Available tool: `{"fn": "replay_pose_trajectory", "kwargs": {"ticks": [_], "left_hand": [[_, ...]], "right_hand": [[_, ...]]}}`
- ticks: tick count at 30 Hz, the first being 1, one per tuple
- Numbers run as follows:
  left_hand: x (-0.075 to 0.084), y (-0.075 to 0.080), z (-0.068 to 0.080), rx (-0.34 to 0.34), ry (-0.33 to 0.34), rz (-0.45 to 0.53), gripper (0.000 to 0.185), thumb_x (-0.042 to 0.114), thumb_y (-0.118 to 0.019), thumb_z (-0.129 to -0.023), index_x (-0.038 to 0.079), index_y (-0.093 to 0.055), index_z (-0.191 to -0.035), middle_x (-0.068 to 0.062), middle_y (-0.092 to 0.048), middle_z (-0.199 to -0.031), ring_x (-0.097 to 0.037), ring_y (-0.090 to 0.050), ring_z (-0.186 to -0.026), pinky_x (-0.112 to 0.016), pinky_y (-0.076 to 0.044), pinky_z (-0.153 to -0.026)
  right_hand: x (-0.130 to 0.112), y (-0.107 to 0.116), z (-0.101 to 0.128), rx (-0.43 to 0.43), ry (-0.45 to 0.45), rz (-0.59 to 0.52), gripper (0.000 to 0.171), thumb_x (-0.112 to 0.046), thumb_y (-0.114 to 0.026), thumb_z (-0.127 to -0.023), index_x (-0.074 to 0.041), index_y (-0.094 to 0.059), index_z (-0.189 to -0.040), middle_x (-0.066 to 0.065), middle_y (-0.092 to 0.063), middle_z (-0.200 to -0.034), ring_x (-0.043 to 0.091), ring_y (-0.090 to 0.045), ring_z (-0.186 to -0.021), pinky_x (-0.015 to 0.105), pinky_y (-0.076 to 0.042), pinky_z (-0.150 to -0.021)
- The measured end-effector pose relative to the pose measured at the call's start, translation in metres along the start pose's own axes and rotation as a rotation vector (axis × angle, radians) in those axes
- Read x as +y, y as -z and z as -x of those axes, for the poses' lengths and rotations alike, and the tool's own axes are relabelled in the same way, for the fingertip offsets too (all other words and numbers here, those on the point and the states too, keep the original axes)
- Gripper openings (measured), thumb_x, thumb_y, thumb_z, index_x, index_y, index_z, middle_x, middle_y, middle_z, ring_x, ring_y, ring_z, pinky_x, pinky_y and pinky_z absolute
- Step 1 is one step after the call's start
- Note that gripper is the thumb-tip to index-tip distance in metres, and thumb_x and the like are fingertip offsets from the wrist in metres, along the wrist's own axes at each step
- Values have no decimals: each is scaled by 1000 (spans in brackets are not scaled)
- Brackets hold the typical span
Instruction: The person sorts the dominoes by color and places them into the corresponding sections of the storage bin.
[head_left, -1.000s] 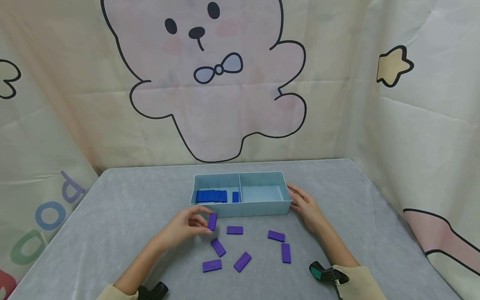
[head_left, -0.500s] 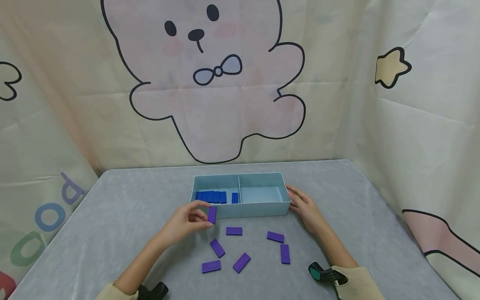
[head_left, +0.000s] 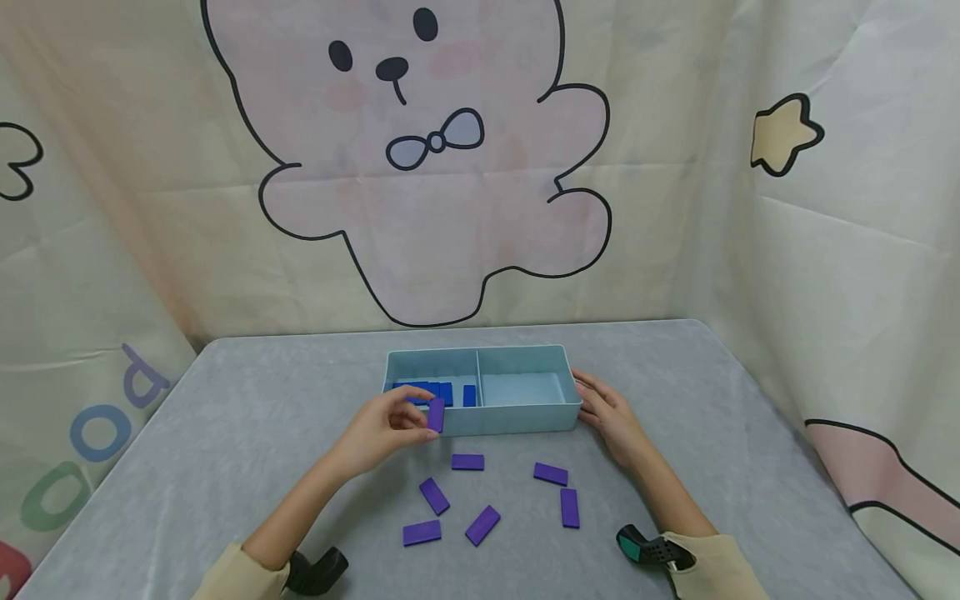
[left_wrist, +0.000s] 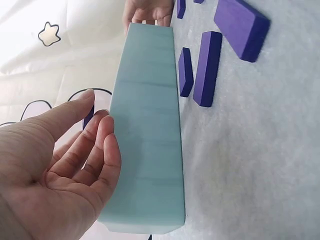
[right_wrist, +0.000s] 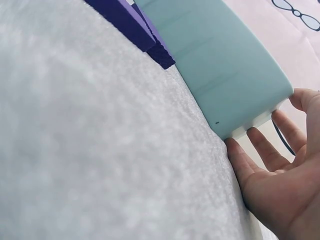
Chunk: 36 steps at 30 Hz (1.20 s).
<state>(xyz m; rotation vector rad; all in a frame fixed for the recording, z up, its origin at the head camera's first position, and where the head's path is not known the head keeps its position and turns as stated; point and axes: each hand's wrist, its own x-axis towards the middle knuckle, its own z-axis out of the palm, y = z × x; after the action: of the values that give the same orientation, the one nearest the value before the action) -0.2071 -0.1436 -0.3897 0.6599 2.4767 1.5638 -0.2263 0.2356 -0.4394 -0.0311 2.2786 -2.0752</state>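
while the left hand (head_left: 386, 427) pinches a purple block (head_left: 435, 414) between thumb and fingertips, holding it upright against the near wall of the light blue tray (head_left: 517, 418) below its left compartment, dark blue blocks (head_left: 424, 392) lie inside that compartment. on the grey table (head_left: 225, 433) in front of the tray, five more purple blocks (head_left: 467, 462) lie scattered between the two arms. at the tray's right end, the right hand (head_left: 611, 412) rests with relaxed, straight fingers touching the end wall, grasping nothing.
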Motion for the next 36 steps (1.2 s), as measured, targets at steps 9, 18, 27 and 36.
{"fn": "replay_pose_trajectory", "kwargs": {"ticks": [9, 18, 27, 36], "left_hand": [[6, -4, -14, 10, 1, -10, 48, 13, -82, -94, -4, -64, -135, -5, -74, -93, -17, -67, -83, -24, -56, -72], [11, -11, -30, -20, -13, 15, 47, 12, -82, -93, -2, -65, -135, -5, -73, -93, -16, -66, -79, -24, -55, -68], [22, -19, -44, -36, -16, 2, 47, 11, -82, -93, -1, -65, -136, -5, -74, -94, -13, -65, -75, -24, -55, -67], [27, -29, -58, -12, -10, -24, 49, 16, -83, -93, -2, -66, -135, -6, -75, -95, -10, -67, -79, -25, -55, -69]], "right_hand": [[0, 0, 0, -1, 0, 9, 55, -27, -44, -115, -1, -37, -162, 23, -38, -166, 10, -65, -118, 17, -53, -94], [1, 0, 0, -2, 7, -1, 55, -27, -45, -115, -1, -37, -162, 22, -38, -167, 5, -65, -115, 17, -53, -94], [3, 0, -1, -8, 15, -10, 55, -27, -45, -115, 0, -37, -162, 22, -37, -167, 3, -65, -113, 17, -53, -94], [3, 0, -1, -6, 20, -8, 55, -27, -45, -115, 1, -37, -162, 22, -37, -167, 4, -65, -116, 16, -53, -94]]}}
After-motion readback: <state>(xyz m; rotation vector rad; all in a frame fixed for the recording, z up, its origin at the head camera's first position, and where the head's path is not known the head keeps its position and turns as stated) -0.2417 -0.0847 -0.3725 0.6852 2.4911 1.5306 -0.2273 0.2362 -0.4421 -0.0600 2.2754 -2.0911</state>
